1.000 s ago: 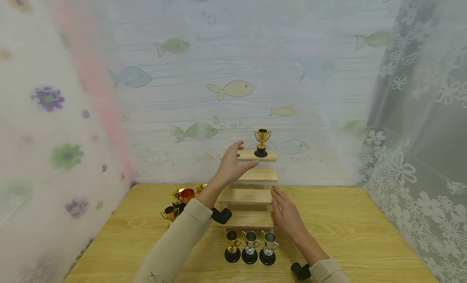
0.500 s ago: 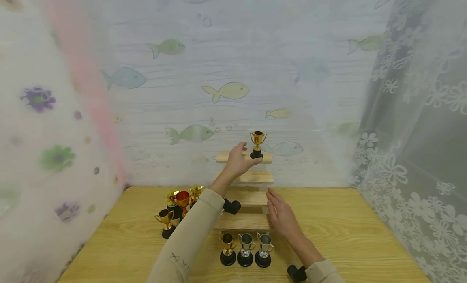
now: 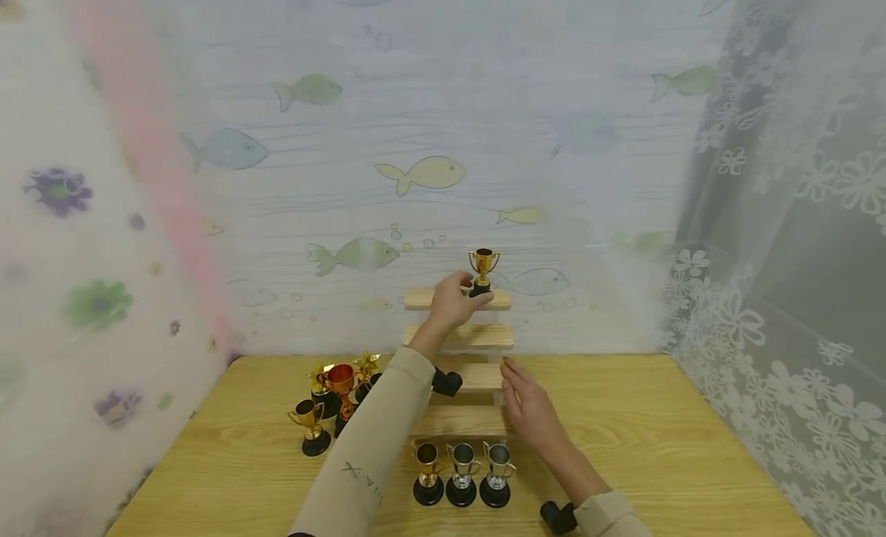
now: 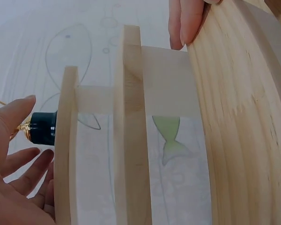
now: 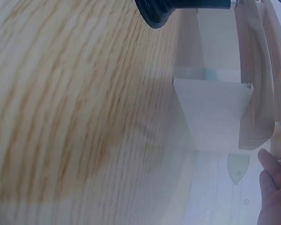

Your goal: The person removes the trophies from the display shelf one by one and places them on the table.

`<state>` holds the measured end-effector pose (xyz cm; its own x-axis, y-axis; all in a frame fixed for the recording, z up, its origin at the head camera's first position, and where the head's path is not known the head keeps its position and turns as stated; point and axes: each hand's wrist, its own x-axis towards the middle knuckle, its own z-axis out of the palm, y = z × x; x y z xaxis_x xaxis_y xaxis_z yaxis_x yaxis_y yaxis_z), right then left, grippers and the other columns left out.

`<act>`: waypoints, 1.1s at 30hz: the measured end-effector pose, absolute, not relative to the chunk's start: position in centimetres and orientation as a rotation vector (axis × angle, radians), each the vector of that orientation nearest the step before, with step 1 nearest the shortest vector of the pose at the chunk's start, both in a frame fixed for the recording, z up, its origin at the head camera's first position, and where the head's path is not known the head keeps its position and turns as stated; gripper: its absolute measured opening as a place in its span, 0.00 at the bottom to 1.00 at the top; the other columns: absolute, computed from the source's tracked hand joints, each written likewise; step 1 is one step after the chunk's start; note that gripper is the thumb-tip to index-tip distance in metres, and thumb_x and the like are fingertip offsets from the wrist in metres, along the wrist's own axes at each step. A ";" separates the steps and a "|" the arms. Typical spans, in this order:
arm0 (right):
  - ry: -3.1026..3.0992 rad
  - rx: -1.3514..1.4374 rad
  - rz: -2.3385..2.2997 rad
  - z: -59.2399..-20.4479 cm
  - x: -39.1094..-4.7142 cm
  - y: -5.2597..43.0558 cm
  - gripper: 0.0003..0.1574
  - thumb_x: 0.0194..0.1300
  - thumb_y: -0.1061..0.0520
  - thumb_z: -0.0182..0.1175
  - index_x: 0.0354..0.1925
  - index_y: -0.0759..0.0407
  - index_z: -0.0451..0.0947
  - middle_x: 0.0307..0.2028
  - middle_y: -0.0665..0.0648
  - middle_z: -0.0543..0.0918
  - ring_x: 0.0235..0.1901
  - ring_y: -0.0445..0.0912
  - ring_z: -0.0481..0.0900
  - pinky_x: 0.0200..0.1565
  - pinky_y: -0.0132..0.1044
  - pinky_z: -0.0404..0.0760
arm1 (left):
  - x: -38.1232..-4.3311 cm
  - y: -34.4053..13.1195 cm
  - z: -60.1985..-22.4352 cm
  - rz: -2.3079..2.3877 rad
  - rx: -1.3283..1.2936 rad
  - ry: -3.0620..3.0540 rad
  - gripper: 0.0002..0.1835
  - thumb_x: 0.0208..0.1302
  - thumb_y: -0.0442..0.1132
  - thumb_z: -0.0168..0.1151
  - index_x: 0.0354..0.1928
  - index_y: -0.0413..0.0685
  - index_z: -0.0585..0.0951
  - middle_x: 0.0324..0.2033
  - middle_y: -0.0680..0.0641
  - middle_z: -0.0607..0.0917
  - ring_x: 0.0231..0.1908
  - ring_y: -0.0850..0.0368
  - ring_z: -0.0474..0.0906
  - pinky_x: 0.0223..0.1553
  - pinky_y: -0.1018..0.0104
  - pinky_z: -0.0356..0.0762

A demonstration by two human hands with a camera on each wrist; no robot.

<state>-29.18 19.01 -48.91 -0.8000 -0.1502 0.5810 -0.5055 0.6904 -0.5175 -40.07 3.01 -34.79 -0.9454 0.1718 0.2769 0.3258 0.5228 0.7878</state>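
Observation:
A small gold trophy cup (image 3: 483, 261) with a black base (image 4: 43, 128) stands upright on the top step of a tiered wooden rack (image 3: 457, 423). My left hand (image 3: 453, 302) is around its lower part, thumb on the near side and fingers on the far side. In the left wrist view, a narrow gap shows between the fingers (image 4: 30, 176) and the base. My right hand (image 3: 533, 410) rests with straight fingers against the rack's right side, holding nothing. Part of it shows in the right wrist view, by the step ends.
One gold cup (image 3: 428, 471) and two silver cups (image 3: 462, 475) line up before the rack. Several more trophies, including a red-bowled one (image 3: 341, 379) and a gold one (image 3: 308, 425), stand at the left on the wooden table (image 3: 657, 445). A fish-patterned curtain (image 3: 415, 98) hangs behind.
My left hand has moved right along the top step until its thumb and fingers flank the gold trophy. The trophy stays in place on the rack; my right hand stays at the rack's side.

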 end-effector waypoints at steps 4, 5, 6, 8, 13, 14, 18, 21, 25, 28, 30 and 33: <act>-2.393 0.504 0.945 -48.8 -29.2 18.9 0.24 0.81 0.61 0.49 0.66 0.77 0.71 0.68 0.71 0.72 0.67 0.67 0.71 0.63 0.60 0.73 | -40.3 3.1 -35.0 -1.388 -0.393 -2.569 0.29 0.68 0.47 0.70 0.66 0.43 0.76 0.61 0.41 0.80 0.61 0.44 0.77 0.58 0.48 0.79; -2.392 0.506 0.946 -48.8 -29.2 18.8 0.24 0.81 0.61 0.49 0.66 0.77 0.71 0.68 0.71 0.72 0.67 0.67 0.71 0.63 0.60 0.73 | -40.3 3.1 -35.0 -1.387 -0.384 -2.560 0.28 0.68 0.47 0.70 0.65 0.43 0.78 0.60 0.41 0.81 0.59 0.44 0.78 0.57 0.48 0.79; -2.393 0.506 0.944 -48.8 -29.2 18.8 0.24 0.81 0.61 0.49 0.66 0.77 0.71 0.68 0.71 0.72 0.66 0.67 0.71 0.63 0.60 0.74 | -40.4 3.2 -35.1 -1.378 -0.375 -2.555 0.27 0.68 0.47 0.71 0.64 0.43 0.79 0.59 0.42 0.82 0.58 0.44 0.79 0.56 0.48 0.79; -2.393 0.508 0.940 -48.7 -29.2 18.8 0.24 0.80 0.62 0.49 0.65 0.77 0.71 0.68 0.72 0.72 0.66 0.67 0.72 0.63 0.60 0.74 | -40.5 3.3 -35.2 -1.355 -0.362 -2.550 0.26 0.67 0.47 0.71 0.62 0.44 0.80 0.57 0.42 0.83 0.56 0.45 0.80 0.55 0.49 0.80; -2.394 0.500 0.939 -48.6 -29.1 18.7 0.24 0.80 0.63 0.50 0.65 0.78 0.71 0.68 0.72 0.72 0.66 0.67 0.71 0.63 0.60 0.73 | -40.6 3.7 -35.2 -1.301 -0.337 -2.542 0.23 0.66 0.47 0.72 0.58 0.44 0.83 0.52 0.44 0.86 0.51 0.46 0.83 0.52 0.50 0.80; -2.395 0.500 0.941 -48.6 -29.0 18.7 0.24 0.80 0.63 0.50 0.65 0.78 0.71 0.68 0.72 0.72 0.66 0.67 0.71 0.63 0.60 0.73 | -40.7 3.8 -35.2 -1.292 -0.330 -2.539 0.22 0.66 0.48 0.72 0.57 0.45 0.83 0.51 0.45 0.86 0.50 0.47 0.83 0.52 0.50 0.81; -2.403 0.494 0.949 -48.5 -28.9 18.8 0.24 0.80 0.63 0.50 0.66 0.77 0.71 0.68 0.71 0.72 0.67 0.66 0.71 0.63 0.59 0.73 | -40.6 4.0 -35.2 -1.263 -0.298 -2.536 0.20 0.67 0.47 0.71 0.55 0.46 0.84 0.50 0.46 0.87 0.49 0.48 0.83 0.51 0.51 0.81; -2.406 0.494 0.949 -48.6 -29.0 18.7 0.24 0.80 0.63 0.50 0.66 0.77 0.71 0.68 0.71 0.72 0.67 0.66 0.71 0.63 0.59 0.73 | -40.6 4.0 -35.2 -1.248 -0.286 -2.541 0.19 0.67 0.47 0.71 0.55 0.46 0.85 0.49 0.47 0.87 0.49 0.48 0.84 0.50 0.52 0.81; -2.407 0.489 0.939 -48.7 -29.1 18.7 0.24 0.80 0.62 0.50 0.66 0.76 0.71 0.69 0.70 0.72 0.67 0.66 0.71 0.63 0.59 0.74 | -40.7 3.9 -35.2 -1.254 -0.286 -2.544 0.18 0.67 0.47 0.72 0.53 0.47 0.85 0.48 0.47 0.87 0.47 0.49 0.84 0.47 0.52 0.82; -2.405 0.489 0.937 -48.8 -29.1 18.8 0.24 0.81 0.61 0.49 0.66 0.76 0.71 0.69 0.70 0.71 0.67 0.66 0.71 0.63 0.59 0.74 | -40.7 3.7 -35.2 -1.266 -0.296 -2.546 0.17 0.67 0.47 0.71 0.52 0.46 0.85 0.48 0.46 0.87 0.46 0.49 0.84 0.46 0.53 0.82; -2.403 0.491 0.940 -48.8 -29.1 18.8 0.25 0.81 0.61 0.49 0.67 0.76 0.71 0.69 0.71 0.71 0.67 0.66 0.71 0.63 0.59 0.73 | -40.7 3.6 -35.2 -1.283 -0.309 -2.544 0.17 0.67 0.46 0.71 0.53 0.45 0.84 0.48 0.45 0.86 0.46 0.49 0.83 0.45 0.53 0.83; -2.402 0.494 0.942 -48.8 -29.1 18.9 0.25 0.81 0.61 0.49 0.67 0.76 0.71 0.69 0.71 0.71 0.67 0.66 0.71 0.63 0.59 0.73 | -40.6 3.5 -35.3 -1.314 -0.327 -2.537 0.17 0.67 0.45 0.71 0.53 0.44 0.84 0.48 0.44 0.86 0.46 0.48 0.83 0.45 0.53 0.83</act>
